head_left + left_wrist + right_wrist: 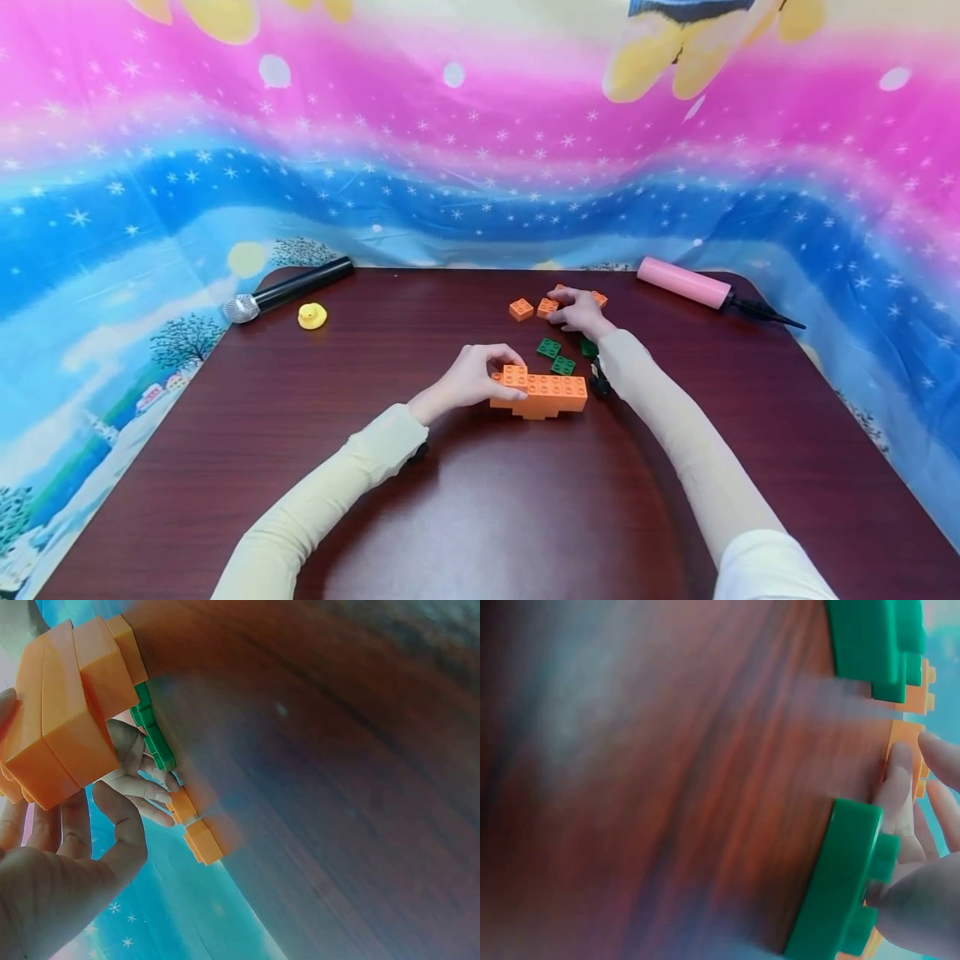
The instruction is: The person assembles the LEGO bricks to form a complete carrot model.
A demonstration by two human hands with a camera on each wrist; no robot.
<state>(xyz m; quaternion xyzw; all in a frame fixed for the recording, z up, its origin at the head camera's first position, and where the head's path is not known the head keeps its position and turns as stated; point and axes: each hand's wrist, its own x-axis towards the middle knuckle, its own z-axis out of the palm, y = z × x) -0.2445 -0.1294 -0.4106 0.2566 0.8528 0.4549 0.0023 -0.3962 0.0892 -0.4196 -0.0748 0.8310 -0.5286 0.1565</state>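
Room in front of the orange structure (551, 400), green bricks (563, 366) behind as obstacles.

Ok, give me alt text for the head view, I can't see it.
A person's left hand grips a stepped orange block build at a dark table while the right hand is at loose orange blocks beyond it. Green blocks lie nearby; a microphone and yellow duck sit back left, a pink cylinder back right.

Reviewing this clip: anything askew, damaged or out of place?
Nothing looks damaged or spilled. The microphone lies aslant at the far left corner of the table, its silver head seemingly jutting past the edge, which looks careless.
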